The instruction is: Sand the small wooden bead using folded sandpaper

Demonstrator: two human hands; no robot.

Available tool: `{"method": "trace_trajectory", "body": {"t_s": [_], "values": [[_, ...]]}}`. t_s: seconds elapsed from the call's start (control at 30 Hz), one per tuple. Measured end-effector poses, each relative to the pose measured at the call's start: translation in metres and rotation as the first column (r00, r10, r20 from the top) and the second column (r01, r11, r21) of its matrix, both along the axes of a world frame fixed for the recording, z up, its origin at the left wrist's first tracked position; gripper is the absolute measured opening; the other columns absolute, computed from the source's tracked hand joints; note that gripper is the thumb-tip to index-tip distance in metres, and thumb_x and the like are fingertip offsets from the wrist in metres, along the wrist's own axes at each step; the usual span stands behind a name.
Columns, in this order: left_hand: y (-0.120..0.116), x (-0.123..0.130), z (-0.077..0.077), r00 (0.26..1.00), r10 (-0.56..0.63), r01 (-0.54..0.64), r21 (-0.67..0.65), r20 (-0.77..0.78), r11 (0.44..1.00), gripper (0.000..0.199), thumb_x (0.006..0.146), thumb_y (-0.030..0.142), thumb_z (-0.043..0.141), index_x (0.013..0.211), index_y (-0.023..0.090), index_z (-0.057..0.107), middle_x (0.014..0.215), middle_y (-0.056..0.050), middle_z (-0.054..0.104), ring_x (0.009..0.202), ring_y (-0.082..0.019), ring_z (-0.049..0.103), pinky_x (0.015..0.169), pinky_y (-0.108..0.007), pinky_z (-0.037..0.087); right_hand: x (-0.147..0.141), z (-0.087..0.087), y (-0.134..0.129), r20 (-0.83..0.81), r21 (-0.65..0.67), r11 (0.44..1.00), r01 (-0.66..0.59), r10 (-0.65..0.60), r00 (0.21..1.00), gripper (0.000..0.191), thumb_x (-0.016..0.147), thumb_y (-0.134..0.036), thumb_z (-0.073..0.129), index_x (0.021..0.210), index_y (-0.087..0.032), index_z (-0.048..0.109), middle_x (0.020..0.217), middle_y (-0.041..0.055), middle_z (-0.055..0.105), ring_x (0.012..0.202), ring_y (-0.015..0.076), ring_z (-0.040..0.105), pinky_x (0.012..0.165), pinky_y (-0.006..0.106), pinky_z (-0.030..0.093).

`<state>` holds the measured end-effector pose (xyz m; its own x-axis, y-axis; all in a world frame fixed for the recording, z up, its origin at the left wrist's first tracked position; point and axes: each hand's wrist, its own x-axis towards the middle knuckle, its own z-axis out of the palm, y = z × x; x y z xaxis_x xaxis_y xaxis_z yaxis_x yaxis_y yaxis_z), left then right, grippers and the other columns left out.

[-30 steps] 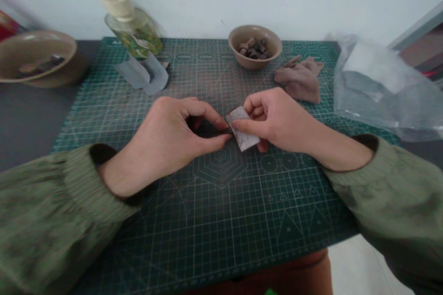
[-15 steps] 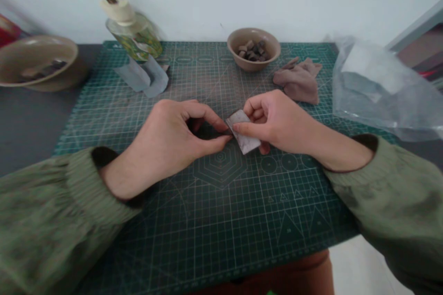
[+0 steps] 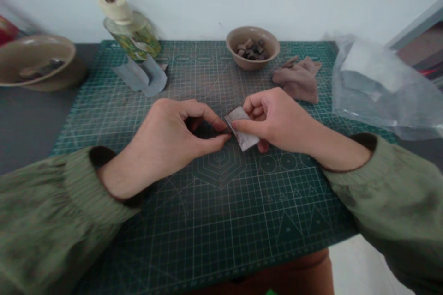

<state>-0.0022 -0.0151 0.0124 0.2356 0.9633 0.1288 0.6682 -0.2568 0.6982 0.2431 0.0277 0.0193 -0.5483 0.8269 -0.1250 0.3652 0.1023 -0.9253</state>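
Carefully, the right hand (image 3: pixel 277 119) pinches a small mottled sheet (image 3: pixel 244 131) over the green cutting mat (image 3: pixel 221 221); the left hand (image 3: pixel 166 142) curls at its edge. A slackened pinch could drop it.

Olive-green sleeves (image 3: pixel 44 207) — ribbed cuffs (image 3: pixel 81 179), dark lining (image 3: pixel 102 155).

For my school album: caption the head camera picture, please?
Right hand holds a pale sheet, left hand beside it, on a green cutting mat.
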Motion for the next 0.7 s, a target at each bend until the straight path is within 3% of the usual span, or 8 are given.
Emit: {"method": "trace_trajectory", "body": {"t_s": [0.2, 0.33, 0.47, 0.6, 0.7], "values": [[0.0007, 0.0011, -0.0024, 1.0, -0.004, 0.004, 0.004, 0.016, 1.0, 0.013, 0.085, 0.042, 0.092, 0.089, 0.03, 0.091, 0.073, 0.002, 0.077, 0.062, -0.016, 0.056, 0.057, -0.035, 0.034, 0.0, 0.0008, 0.0002, 0.049, 0.029, 1.0, -0.007, 0.005, 0.999, 0.03, 0.095, -0.019, 0.084, 0.075, -0.021, 0.062, 0.061, -0.0015, 0.074, 0.04, 0.0104, 0.065, 0.035, 0.018, 0.039], [0.0013, 0.0009, -0.0028, 1.0, -0.004, 0.004, 0.011, 0.016, 1.0, 0.013, 0.085, 0.042, 0.092, 0.089, 0.03, 0.091, 0.071, 0.002, 0.076, 0.061, -0.016, 0.056, 0.057, -0.035, 0.035, -0.0029, -0.0014, -0.0015, -0.041, 0.04, 0.997, 0.068, -0.066, 0.997, 0.026, 0.095, -0.023, 0.087, 0.08, -0.02, 0.065, 0.066, -0.0006, 0.077, 0.043, 0.0115, 0.067, 0.037, 0.02, 0.044], [0.0015, -0.0001, -0.0021, 1.0, -0.012, 0.012, 0.009, 0.023, 1.0, 0.012, 0.085, 0.041, 0.092, 0.088, 0.029, 0.091, 0.071, 0.003, 0.076, 0.059, -0.015, 0.055, 0.056, -0.035, 0.034, -0.0035, -0.003, -0.0019, -0.072, 0.019, 0.999, 0.045, -0.044, 0.996, 0.025, 0.097, -0.028, 0.087, 0.084, -0.02, 0.067, 0.068, -0.0006, 0.078, 0.044, 0.0127, 0.069, 0.037, 0.021, 0.046], [0.0016, -0.0003, -0.0037, 0.999, -0.013, 0.012, 0.016, 0.033, 1.0, 0.011, 0.085, 0.04, 0.093, 0.088, 0.03, 0.091, 0.069, 0.003, 0.076, 0.061, -0.016, 0.056, 0.056, -0.035, 0.035, 0.0002, -0.0008, -0.0005, 0.007, 0.087, 0.996, 0.014, -0.014, 1.0, 0.033, 0.096, -0.021, 0.087, 0.077, -0.021, 0.06, 0.063, -0.0014, 0.075, 0.041, 0.0119, 0.067, 0.035, 0.02, 0.04], [0.0015, -0.0014, -0.0061, 0.998, -0.054, 0.053, 0.054, 0.028, 0.997, 0.01, 0.087, 0.038, 0.093, 0.091, 0.03, 0.09, 0.077, 0.003, 0.079, 0.068, -0.017, 0.063, 0.062, -0.034, 0.042, 0.0031, 0.0024, 0.0, -0.003, 0.137, 0.987, 0.085, -0.086, 0.996, 0.03, 0.101, -0.022, 0.083, 0.079, -0.021, 0.062, 0.067, 0.0013, 0.079, 0.04, 0.0116, 0.065, 0.035, 0.021, 0.043]]}}
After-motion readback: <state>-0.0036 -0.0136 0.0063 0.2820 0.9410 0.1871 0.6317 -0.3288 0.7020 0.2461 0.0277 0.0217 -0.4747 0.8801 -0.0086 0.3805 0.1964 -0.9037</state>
